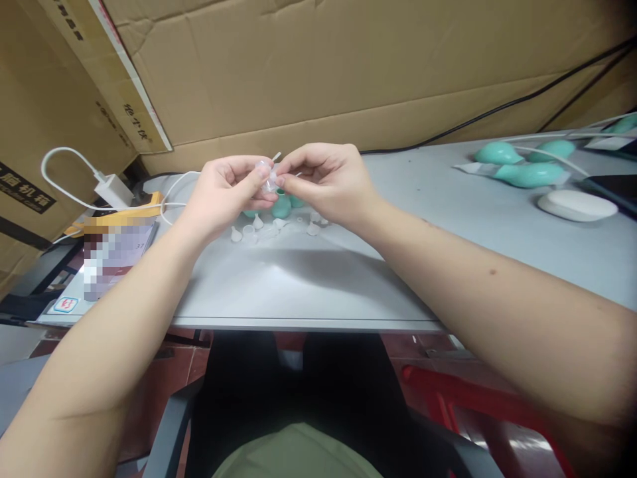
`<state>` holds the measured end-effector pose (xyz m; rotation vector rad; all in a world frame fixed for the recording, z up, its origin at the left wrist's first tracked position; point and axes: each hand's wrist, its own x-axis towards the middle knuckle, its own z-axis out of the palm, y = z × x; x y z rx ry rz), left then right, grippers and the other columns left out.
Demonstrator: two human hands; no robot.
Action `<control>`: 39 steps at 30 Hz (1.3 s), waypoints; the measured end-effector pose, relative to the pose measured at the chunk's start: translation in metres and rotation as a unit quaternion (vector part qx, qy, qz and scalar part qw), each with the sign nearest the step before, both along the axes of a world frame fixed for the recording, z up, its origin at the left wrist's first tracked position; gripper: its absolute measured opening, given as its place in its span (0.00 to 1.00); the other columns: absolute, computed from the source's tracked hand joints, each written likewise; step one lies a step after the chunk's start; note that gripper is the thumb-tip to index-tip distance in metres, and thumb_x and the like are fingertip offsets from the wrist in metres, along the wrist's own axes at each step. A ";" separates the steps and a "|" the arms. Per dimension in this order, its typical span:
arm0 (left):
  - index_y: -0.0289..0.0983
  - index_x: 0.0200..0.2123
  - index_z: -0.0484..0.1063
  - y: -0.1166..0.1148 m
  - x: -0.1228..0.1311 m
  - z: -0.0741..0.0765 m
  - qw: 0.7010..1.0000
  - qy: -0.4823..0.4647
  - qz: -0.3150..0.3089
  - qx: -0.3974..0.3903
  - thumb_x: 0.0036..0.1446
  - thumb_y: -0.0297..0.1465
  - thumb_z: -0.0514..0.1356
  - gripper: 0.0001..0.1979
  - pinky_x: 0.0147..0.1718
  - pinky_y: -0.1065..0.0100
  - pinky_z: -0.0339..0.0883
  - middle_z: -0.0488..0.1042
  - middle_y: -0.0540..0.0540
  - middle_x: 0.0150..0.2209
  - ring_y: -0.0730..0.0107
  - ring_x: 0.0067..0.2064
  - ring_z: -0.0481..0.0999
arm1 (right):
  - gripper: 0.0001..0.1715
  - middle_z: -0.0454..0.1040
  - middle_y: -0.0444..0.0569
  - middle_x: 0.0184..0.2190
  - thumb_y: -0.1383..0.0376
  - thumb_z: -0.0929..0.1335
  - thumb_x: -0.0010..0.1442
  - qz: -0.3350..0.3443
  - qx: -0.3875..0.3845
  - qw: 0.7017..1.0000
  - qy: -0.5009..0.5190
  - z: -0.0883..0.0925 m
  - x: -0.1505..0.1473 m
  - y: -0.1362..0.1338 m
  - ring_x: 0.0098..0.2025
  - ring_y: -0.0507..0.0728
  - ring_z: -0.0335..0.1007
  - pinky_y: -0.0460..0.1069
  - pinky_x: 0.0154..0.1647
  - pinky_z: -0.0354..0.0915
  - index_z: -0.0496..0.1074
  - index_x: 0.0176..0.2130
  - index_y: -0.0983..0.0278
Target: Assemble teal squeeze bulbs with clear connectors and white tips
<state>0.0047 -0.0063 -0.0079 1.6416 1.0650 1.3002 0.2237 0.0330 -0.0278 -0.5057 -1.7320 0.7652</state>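
Observation:
My left hand (pixel 223 189) and my right hand (pixel 326 179) meet above the far middle of the grey table (pixel 308 279). Both pinch a small clear plastic piece (pixel 267 174) between fingertips. A thin white stem sticks up from it between the hands. Just below the hands, several small clear funnel-shaped tips (pixel 256 229) lie scattered on the table. Beside them sits a teal rubber bulb (pixel 281 207), partly hidden by my fingers.
More teal bulbs (pixel 527 174) and a white oval object (pixel 577 204) lie at the far right. A white charger with cable (pixel 114 189) and a printed card (pixel 117 255) sit at the left. Cardboard boxes (pixel 298 66) wall the back. A red stool (pixel 458 398) stands under the table.

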 end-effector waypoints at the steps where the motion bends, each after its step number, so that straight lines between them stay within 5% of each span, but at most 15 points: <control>1: 0.38 0.49 0.90 0.000 0.000 0.000 1.000 0.002 0.000 0.000 0.76 0.50 0.80 0.20 0.46 0.68 0.93 0.92 0.43 0.41 0.62 0.43 0.96 | 0.04 0.92 0.48 0.41 0.65 0.82 0.68 0.005 -0.003 1.000 -0.003 0.001 0.001 0.000 0.46 0.61 0.89 0.58 0.54 0.88 0.89 0.38 0.56; 9: 0.39 0.51 0.90 0.000 0.000 -0.001 1.000 -0.002 -0.001 0.001 0.76 0.48 0.80 0.18 0.45 0.67 0.93 0.92 0.44 0.41 0.63 0.42 0.96 | 0.08 0.92 0.48 0.40 0.64 0.85 0.68 0.005 -0.020 1.000 0.006 0.001 0.000 0.000 0.45 0.62 0.90 0.58 0.54 0.90 0.88 0.38 0.56; 15: 0.38 0.50 0.90 0.002 0.000 0.000 1.000 -0.017 0.006 0.009 0.77 0.46 0.79 0.16 0.45 0.70 0.92 0.94 0.43 0.47 0.65 0.43 0.96 | 0.04 0.97 0.50 0.48 0.61 0.83 0.70 0.022 -0.013 0.998 0.049 -0.001 -0.007 -0.005 0.53 0.65 0.95 0.62 0.62 0.91 0.94 0.41 0.57; 29: 0.39 0.53 0.90 0.004 0.007 -0.006 0.999 -0.021 0.038 0.015 0.80 0.45 0.77 0.15 0.48 0.67 0.93 0.94 0.44 0.47 0.63 0.46 0.97 | 0.08 0.95 0.48 0.41 0.65 0.81 0.70 -0.033 -0.023 0.999 0.035 0.004 -0.007 -0.013 0.46 0.64 0.93 0.60 0.55 0.91 0.93 0.36 0.55; 39: 0.38 0.47 0.91 0.002 0.005 -0.007 1.000 -0.024 -0.018 -0.009 0.78 0.42 0.79 0.13 0.43 0.69 0.92 0.92 0.44 0.40 0.65 0.39 0.95 | 0.07 0.91 0.48 0.34 0.67 0.84 0.61 0.020 -0.060 0.998 -0.024 0.012 0.008 0.005 0.38 0.61 0.87 0.56 0.41 0.87 0.89 0.34 0.55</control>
